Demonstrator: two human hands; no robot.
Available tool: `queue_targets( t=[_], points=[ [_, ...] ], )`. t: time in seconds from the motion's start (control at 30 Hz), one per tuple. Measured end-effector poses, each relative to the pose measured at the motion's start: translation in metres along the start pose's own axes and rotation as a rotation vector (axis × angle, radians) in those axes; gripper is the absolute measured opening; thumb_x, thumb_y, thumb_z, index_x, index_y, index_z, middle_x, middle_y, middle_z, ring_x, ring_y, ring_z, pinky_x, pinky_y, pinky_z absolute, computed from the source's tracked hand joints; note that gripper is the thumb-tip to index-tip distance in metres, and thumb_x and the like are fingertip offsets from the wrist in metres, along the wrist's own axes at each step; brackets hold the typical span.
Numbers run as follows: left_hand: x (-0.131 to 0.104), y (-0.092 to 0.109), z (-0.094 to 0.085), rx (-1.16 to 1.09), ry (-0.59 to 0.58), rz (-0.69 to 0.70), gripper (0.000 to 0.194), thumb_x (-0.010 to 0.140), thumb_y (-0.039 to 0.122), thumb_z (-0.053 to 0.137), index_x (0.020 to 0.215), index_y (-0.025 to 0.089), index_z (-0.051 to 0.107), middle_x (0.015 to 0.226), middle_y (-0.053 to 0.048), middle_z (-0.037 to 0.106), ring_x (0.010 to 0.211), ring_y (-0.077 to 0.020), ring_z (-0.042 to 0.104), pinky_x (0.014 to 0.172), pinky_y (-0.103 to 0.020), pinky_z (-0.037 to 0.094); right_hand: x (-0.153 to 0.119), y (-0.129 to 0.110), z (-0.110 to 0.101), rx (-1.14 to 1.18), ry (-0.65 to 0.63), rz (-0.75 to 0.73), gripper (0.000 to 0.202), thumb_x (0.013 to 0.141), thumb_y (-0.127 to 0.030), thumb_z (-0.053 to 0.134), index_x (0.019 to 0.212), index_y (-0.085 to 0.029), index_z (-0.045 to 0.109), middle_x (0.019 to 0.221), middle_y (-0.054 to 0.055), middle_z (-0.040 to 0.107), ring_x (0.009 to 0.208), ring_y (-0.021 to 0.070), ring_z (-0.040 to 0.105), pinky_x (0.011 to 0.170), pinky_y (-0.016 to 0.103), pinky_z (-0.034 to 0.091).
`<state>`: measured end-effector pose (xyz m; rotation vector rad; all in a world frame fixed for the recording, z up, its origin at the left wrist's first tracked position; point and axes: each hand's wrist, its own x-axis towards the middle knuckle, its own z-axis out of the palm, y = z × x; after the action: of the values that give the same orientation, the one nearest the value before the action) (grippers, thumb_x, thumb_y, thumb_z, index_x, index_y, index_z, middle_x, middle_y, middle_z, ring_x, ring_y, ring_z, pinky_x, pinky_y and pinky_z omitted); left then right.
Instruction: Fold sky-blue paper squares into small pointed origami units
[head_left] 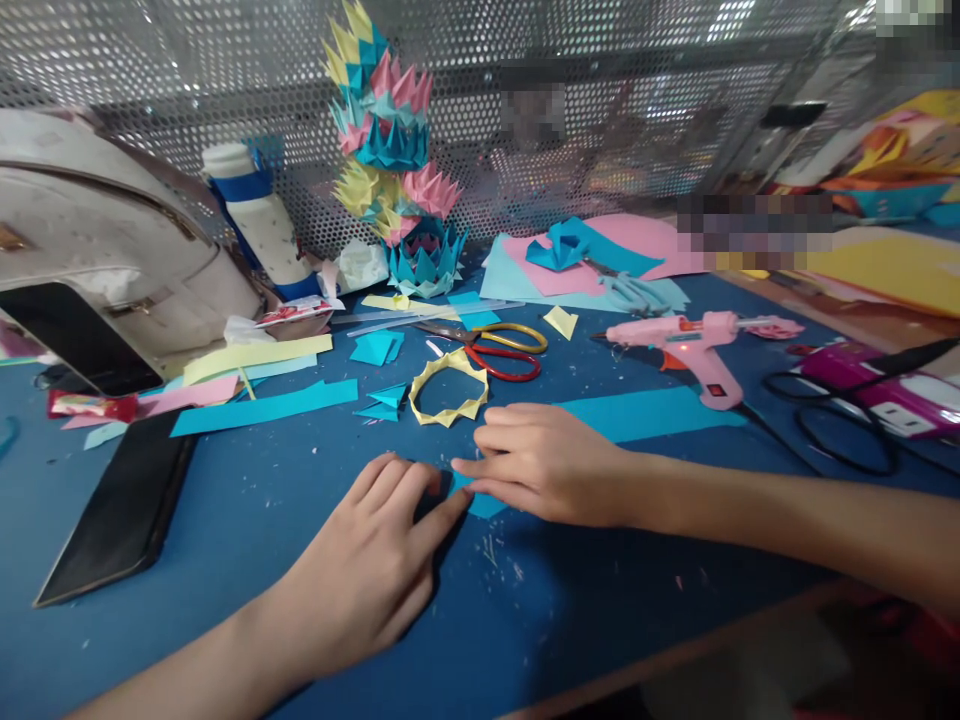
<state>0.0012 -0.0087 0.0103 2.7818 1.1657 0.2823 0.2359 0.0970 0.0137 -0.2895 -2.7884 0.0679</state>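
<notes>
A small piece of blue paper (486, 502) lies on the blue table between my two hands, partly hidden under the fingers. My left hand (386, 555) presses its left side with a straight forefinger, the other fingers curled. From the right, my right hand (551, 462) pins the same paper down with its fingertips, fingers bent and close together. Just beyond the hands sits a ring of folded yellow paper (450, 388), with folded blue pieces (384, 401) to its left. Behind the right hand stretches a blue paper strip (645, 412).
Scissors (504, 345) lie behind the yellow ring. At right are a pink glue gun (686, 345) with its cord and a purple power strip (874, 390). Phones (124, 500), a bag (112, 230) and a bottle (255, 215) occupy the left. A folded-paper tower (394, 140) stands behind.
</notes>
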Motion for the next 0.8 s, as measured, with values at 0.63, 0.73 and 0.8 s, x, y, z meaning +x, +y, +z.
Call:
queue_targets(
  t=[0.63, 0.73, 0.8],
  points=[
    [0.0, -0.003, 0.003, -0.032, -0.024, 0.108, 0.059, 0.091, 0.007, 0.041, 0.149, 0.006, 0.038, 0.148, -0.015, 0.049, 0.14, -0.0279, 0.04, 0.121, -0.054, 0.031, -0.017, 0.005, -0.019, -0.344, 0.091, -0.372, 0.017, 0.101, -0.022, 0.054, 0.094, -0.018, 0.069, 0.069, -0.001, 0.059, 0.069, 0.0158, 0.05, 0.058, 0.033, 0.026],
    [-0.001, -0.004, 0.004, -0.033, -0.004, 0.115, 0.058, 0.091, 0.006, 0.04, 0.149, 0.008, 0.039, 0.147, -0.016, 0.05, 0.14, -0.0269, 0.042, 0.12, -0.055, 0.032, -0.014, 0.004, -0.019, -0.347, 0.087, -0.422, 0.023, 0.1, -0.016, 0.05, 0.085, -0.019, 0.068, 0.071, 0.0, 0.061, 0.068, 0.0147, 0.049, 0.056, 0.033, 0.024],
    [-0.002, -0.004, 0.004, -0.024, 0.012, 0.134, 0.055, 0.092, 0.007, 0.039, 0.147, 0.009, 0.042, 0.147, -0.016, 0.051, 0.14, -0.0272, 0.044, 0.119, -0.056, 0.032, -0.013, 0.005, -0.018, -0.325, 0.074, -0.412, 0.025, 0.101, -0.015, 0.049, 0.083, -0.019, 0.066, 0.075, 0.0, 0.064, 0.07, 0.0147, 0.05, 0.056, 0.033, 0.025]
  ],
)
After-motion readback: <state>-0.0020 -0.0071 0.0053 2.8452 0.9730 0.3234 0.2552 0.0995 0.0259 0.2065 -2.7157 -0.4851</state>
